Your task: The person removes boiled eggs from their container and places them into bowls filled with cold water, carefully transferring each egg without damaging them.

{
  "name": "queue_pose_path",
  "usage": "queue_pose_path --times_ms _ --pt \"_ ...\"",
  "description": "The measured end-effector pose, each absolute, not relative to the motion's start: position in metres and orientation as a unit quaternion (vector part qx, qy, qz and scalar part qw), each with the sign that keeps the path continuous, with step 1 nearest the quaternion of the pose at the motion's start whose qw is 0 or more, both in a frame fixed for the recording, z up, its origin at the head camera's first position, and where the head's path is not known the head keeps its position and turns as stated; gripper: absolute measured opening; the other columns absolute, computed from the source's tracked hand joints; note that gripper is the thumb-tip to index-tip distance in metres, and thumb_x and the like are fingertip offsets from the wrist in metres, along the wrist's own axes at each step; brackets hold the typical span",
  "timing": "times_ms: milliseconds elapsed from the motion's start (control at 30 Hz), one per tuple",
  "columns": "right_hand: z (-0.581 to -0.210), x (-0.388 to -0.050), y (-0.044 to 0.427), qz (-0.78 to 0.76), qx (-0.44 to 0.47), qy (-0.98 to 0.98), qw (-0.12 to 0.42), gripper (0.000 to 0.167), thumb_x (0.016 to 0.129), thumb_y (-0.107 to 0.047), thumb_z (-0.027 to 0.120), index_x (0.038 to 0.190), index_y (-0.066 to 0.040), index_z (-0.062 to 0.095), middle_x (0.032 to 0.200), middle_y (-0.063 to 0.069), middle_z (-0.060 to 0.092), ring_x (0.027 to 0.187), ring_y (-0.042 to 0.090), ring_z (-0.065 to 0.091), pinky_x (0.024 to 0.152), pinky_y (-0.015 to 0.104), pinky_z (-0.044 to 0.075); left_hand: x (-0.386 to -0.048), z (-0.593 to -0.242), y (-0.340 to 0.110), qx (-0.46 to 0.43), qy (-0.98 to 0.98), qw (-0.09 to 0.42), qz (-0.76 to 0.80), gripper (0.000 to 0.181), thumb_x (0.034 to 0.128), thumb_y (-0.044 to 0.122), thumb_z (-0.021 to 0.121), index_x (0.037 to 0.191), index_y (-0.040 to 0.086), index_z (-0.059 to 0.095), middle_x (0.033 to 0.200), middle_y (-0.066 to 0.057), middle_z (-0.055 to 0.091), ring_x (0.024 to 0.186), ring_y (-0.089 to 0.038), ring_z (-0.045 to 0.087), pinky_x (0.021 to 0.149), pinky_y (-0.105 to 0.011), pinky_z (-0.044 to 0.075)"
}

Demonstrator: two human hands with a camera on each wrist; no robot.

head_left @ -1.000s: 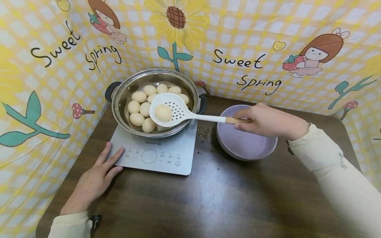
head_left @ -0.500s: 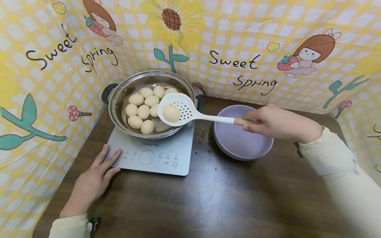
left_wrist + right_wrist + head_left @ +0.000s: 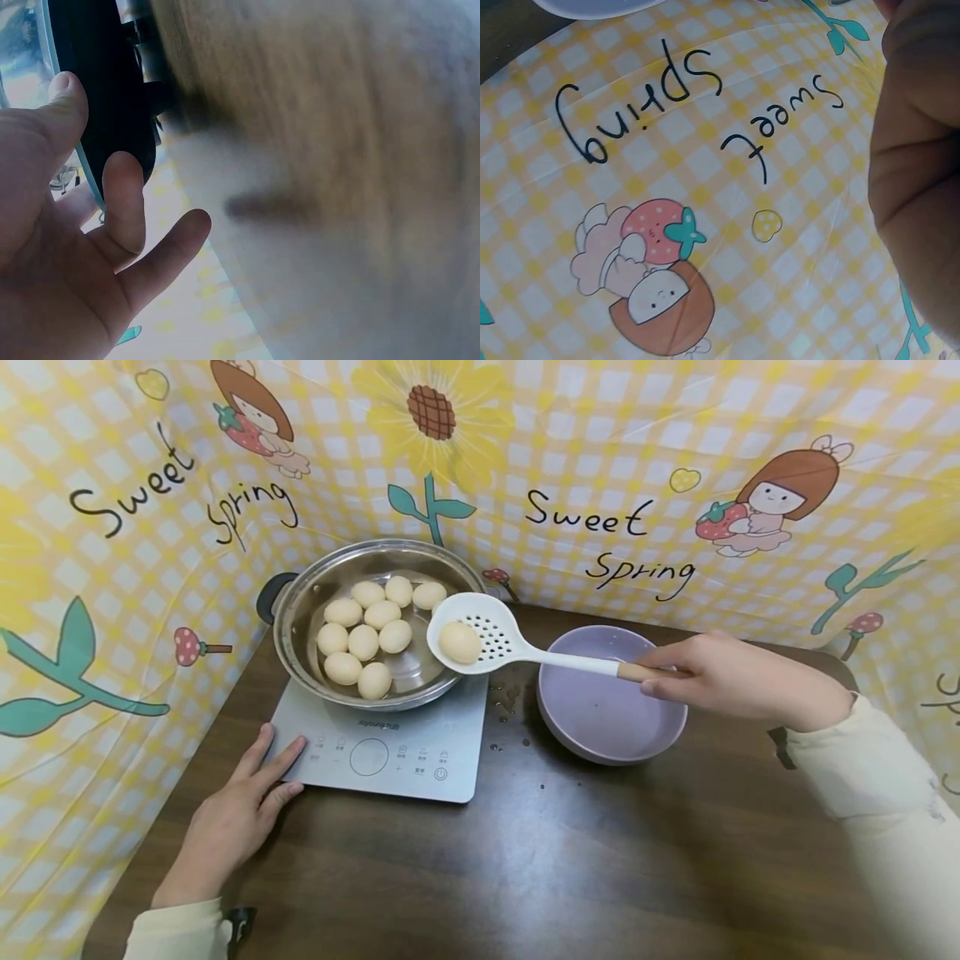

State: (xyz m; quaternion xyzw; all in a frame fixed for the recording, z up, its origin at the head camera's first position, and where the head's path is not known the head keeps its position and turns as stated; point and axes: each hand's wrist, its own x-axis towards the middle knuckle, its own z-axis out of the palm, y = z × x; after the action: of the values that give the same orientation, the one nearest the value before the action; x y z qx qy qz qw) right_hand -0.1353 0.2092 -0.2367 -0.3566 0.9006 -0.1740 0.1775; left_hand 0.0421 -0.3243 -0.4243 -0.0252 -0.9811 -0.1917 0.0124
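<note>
My right hand [image 3: 750,681] grips the wooden end of a white slotted spoon [image 3: 517,647] and holds it level. One pale egg [image 3: 460,642] lies in its perforated bowl, which hangs over the right rim of a steel pot [image 3: 300,664]. Several more eggs [image 3: 363,642] sit in shallow water inside the pot. The pot stands on a white induction cooker [image 3: 450,743]. My left hand [image 3: 232,822] touches the cooker's left front corner with spread fingers. The left wrist view shows its fingers against the cooker's dark underside [image 3: 105,82].
A lilac bowl [image 3: 600,727] stands right of the cooker, partly under the spoon handle and right hand. Water drops [image 3: 506,697] lie on the dark wooden table [image 3: 450,877] between them. A yellow checked cloth [image 3: 585,435] hangs behind and at the left.
The right hand has moved to the right, carrying the spoon and its egg from over the pot's middle to its right rim. The left hand has stayed at the cooker's corner.
</note>
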Motion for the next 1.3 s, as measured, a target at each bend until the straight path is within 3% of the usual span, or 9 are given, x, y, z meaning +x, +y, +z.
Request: queue_pose_path --times_ms 100,267,500,700,900,1300 --pt "-0.237 -0.134 0.215 -0.175 -0.355 0.901 0.176 0.023 0.102 -0.028 0.065 0.122 -0.021 0.074 0.090 -0.015 0.067 0.077 0.006 0.059 0.070 0.028 0.048 0.042 -0.424 -0.324 -0.025 -0.981 0.009 -0.192 0.062 0.1026 0.031 0.062 0.159 0.028 0.036 0.166 -0.018 0.014 0.082 -0.050 0.065 0.048 -0.042 0.039" --pt "-0.236 -0.132 0.222 -0.174 -0.342 0.906 0.179 0.021 0.102 -0.031 0.064 0.119 -0.024 0.075 0.091 -0.016 0.068 0.080 0.006 0.060 0.074 0.028 0.049 0.042 -0.422 -0.323 -0.018 -0.981 0.000 -0.192 0.061 0.1033 0.032 0.060 0.159 0.028 0.035 0.166 -0.017 0.013 0.095 -0.057 0.062 0.053 -0.049 0.043" --pt "-0.235 -0.129 0.230 -0.184 -0.321 0.909 0.193 0.022 0.102 -0.033 0.064 0.120 -0.026 0.075 0.095 -0.016 0.069 0.083 0.007 0.061 0.076 0.029 0.049 0.041 -0.422 -0.322 -0.016 -0.981 -0.008 -0.195 0.061 0.1039 0.033 0.059 0.159 0.027 0.034 0.166 -0.018 0.011 0.097 -0.057 0.061 0.051 -0.042 0.040" --pt "-0.236 -0.124 0.241 -0.181 -0.317 0.912 0.187 0.022 0.101 -0.029 0.066 0.121 -0.024 0.075 0.098 -0.015 0.070 0.084 0.007 0.063 0.076 0.029 0.050 0.041 -0.422 -0.324 -0.010 -0.981 -0.025 -0.193 0.061 0.1049 0.037 0.056 0.160 0.029 0.031 0.167 -0.016 0.009 0.110 -0.060 0.055 0.060 -0.054 0.045" --pt "-0.238 -0.122 0.250 -0.173 -0.305 0.919 0.179 0.020 0.101 -0.028 0.067 0.118 -0.024 0.075 0.096 -0.014 0.069 0.081 0.006 0.060 0.073 0.029 0.049 0.040 -0.421 -0.326 -0.010 -0.980 -0.034 -0.194 0.062 0.1053 0.038 0.055 0.161 0.030 0.029 0.168 -0.015 0.006 0.113 -0.061 0.053 0.058 -0.051 0.045" --pt "-0.242 -0.114 0.265 -0.168 -0.271 0.932 0.173 0.026 0.099 -0.028 0.069 0.122 -0.018 0.075 0.098 -0.012 0.071 0.084 0.005 0.062 0.075 0.030 0.051 0.040 -0.423 -0.325 -0.008 -0.979 -0.039 -0.198 0.061 0.1057 0.039 0.054 0.161 0.031 0.028 0.168 -0.014 0.005 0.119 -0.062 0.047 0.067 -0.062 0.045"
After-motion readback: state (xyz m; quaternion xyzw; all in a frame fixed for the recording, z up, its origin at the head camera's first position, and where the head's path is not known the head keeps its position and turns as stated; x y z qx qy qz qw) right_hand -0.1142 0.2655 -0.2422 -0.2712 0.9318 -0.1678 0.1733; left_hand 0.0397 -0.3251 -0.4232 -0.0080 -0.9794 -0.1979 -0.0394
